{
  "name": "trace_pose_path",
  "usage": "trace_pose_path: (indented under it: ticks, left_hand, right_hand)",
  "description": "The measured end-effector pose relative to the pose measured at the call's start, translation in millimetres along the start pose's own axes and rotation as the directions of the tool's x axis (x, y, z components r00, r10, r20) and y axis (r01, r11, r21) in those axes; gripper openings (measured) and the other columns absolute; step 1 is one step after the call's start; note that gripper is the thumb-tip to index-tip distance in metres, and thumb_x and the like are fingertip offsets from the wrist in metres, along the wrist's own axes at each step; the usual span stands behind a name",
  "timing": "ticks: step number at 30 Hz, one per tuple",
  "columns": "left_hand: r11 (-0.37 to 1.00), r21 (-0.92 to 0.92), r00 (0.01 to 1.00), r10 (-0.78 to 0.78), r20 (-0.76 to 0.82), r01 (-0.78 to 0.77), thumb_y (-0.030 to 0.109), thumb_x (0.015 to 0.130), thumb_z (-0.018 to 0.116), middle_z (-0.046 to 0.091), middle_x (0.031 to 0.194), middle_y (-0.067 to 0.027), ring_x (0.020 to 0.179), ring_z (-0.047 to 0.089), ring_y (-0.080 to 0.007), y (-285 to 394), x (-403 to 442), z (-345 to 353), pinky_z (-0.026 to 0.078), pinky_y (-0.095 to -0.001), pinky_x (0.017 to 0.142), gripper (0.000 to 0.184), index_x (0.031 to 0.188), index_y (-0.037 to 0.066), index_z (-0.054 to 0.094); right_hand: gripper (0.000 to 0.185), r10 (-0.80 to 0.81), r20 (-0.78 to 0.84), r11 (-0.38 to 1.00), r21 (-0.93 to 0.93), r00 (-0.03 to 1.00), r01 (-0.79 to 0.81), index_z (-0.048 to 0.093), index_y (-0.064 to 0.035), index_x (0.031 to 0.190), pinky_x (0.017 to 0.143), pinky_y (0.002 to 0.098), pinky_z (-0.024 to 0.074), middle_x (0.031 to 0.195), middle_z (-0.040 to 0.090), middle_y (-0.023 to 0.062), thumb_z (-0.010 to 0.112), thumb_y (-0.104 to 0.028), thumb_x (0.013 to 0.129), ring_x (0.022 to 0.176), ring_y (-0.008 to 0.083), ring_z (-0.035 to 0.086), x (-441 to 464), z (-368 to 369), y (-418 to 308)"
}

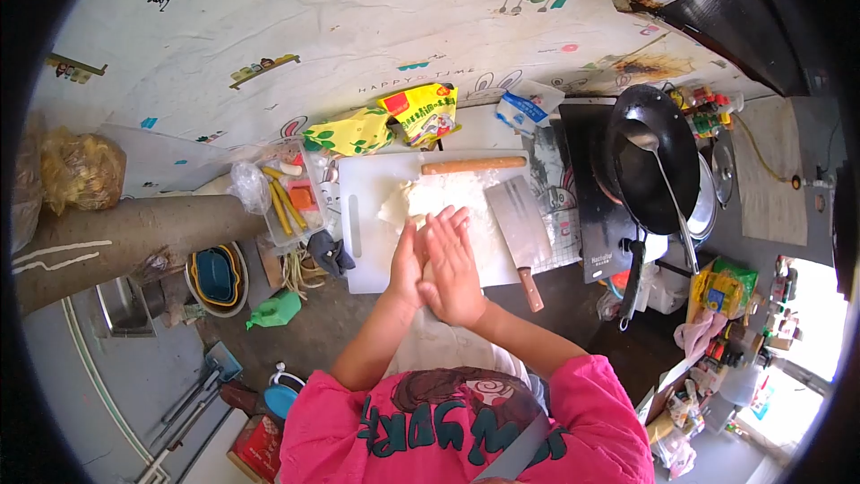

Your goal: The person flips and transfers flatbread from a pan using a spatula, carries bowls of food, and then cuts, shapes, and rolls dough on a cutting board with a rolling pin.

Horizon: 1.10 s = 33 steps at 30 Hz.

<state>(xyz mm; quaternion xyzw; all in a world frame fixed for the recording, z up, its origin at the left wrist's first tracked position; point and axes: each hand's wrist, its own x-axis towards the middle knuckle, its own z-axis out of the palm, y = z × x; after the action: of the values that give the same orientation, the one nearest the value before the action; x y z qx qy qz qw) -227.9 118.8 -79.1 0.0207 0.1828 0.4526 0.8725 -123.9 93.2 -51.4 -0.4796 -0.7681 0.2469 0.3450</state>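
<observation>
My left hand (408, 262) and my right hand (455, 276) are pressed palm to palm above the near part of a white cutting board (367, 260). The right fingers lie straight across the left palm; whatever is between them, if anything, is hidden. Just beyond the fingertips, a pale, flat piece of dough (405, 201) rests on the board amid white flour (484, 242). A cleaver (518, 220) with a wooden handle lies right of my hands, its handle past the board's near edge. Along the far edge lies a wooden rolling pin (473, 165).
Yellow packets (421, 114) stand behind the board. To the left is a clear plastic bin (296, 197) with long yellow items. On the right, a black wok (652, 161) holding a ladle (665, 181) sits on a cooktop (598, 242), its handle jutting toward me.
</observation>
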Motion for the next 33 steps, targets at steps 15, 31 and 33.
trace_pose_path:
  ticks: [15, 31, 33]
  left_hand:
    - [0.977, 0.21, 0.993, 0.053, -0.102, -0.03, 0.046, 0.098, 0.029, 0.026, 0.147, -0.0105, 0.134, 0.029, -0.0214, -15.1, -7.7, 8.3, 0.028, -0.0374, 0.109, 0.062, 0.143, 0.005, 0.019]
    - [0.951, 0.297, 0.996, 0.072, 0.045, -0.082, 0.05, 0.096, 0.027, 0.027, 0.146, -0.008, 0.133, 0.029, -0.021, -23.3, -3.1, 3.7, 0.027, -0.037, 0.108, 0.062, 0.143, 0.01, 0.023]
    - [0.95, 0.296, 0.994, 0.109, -0.016, -0.099, 0.049, 0.097, 0.028, 0.029, 0.145, -0.0069, 0.132, 0.03, -0.0209, -26.0, -4.7, 6.7, 0.028, -0.0368, 0.107, 0.06, 0.143, 0.012, 0.023]
  right_hand:
    - [0.062, 0.206, 0.137, 0.969, 0.111, 0.969, -0.222, 0.027, -0.0016, 0.14, 0.11, 0.0537, 0.0082, 0.147, 0.025, 0.0189, 0.043, -0.027, 0.086, 0.138, 0.0377, 0.017, 31.1, -10.7, 9.6]
    - [0.083, 0.025, 0.171, 0.999, -0.031, 0.985, -0.02, 0.033, -0.0028, 0.138, 0.107, 0.0578, 0.0114, 0.146, 0.028, 0.017, 0.044, -0.061, 0.08, 0.137, 0.0364, 0.021, 30.3, -12.7, -21.0]
    - [0.078, 0.065, 0.206, 0.998, -0.004, 0.976, -0.065, 0.031, -0.0023, 0.139, 0.108, 0.0573, 0.0094, 0.146, 0.027, 0.0185, 0.041, -0.056, 0.083, 0.137, 0.0378, 0.019, 31.6, -11.7, -7.6]
